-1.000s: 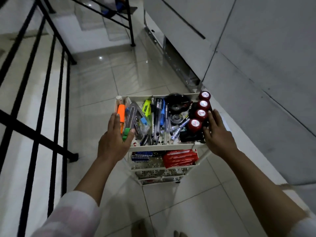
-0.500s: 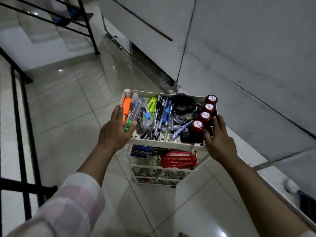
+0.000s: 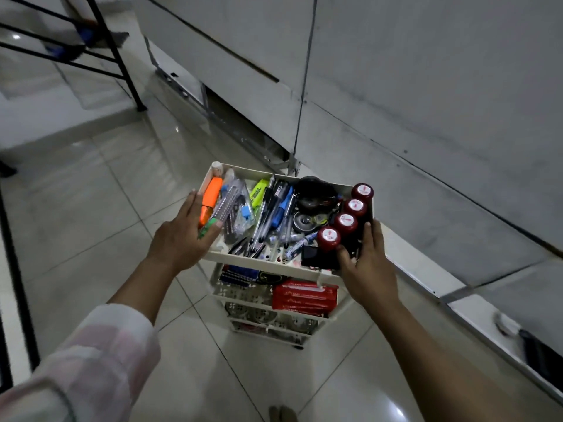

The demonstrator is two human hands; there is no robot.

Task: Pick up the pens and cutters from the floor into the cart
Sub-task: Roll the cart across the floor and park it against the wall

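A white tiered cart (image 3: 268,264) stands on the tiled floor in front of me. Its top tray holds several pens (image 3: 275,213), an orange highlighter (image 3: 210,199), a yellow highlighter (image 3: 258,191), a clear pouch with cutters (image 3: 234,208), a black tape dispenser (image 3: 315,194) and several red-capped jars (image 3: 345,222). My left hand (image 3: 182,236) grips the tray's left rim, thumb inside. My right hand (image 3: 367,266) grips the tray's right front corner beside the jars. No pens or cutters show on the floor.
A grey wall (image 3: 426,86) with a sliding-door track runs along the right. Black railing (image 3: 115,53) stands at the back left, with more bars at the left edge. Red packets (image 3: 304,295) lie on the cart's second shelf. My toes (image 3: 281,414) show at the bottom.
The view has swung to the right, so the left railing has slid mostly out of view. The cart has turned slightly with both hands still on its top tray.
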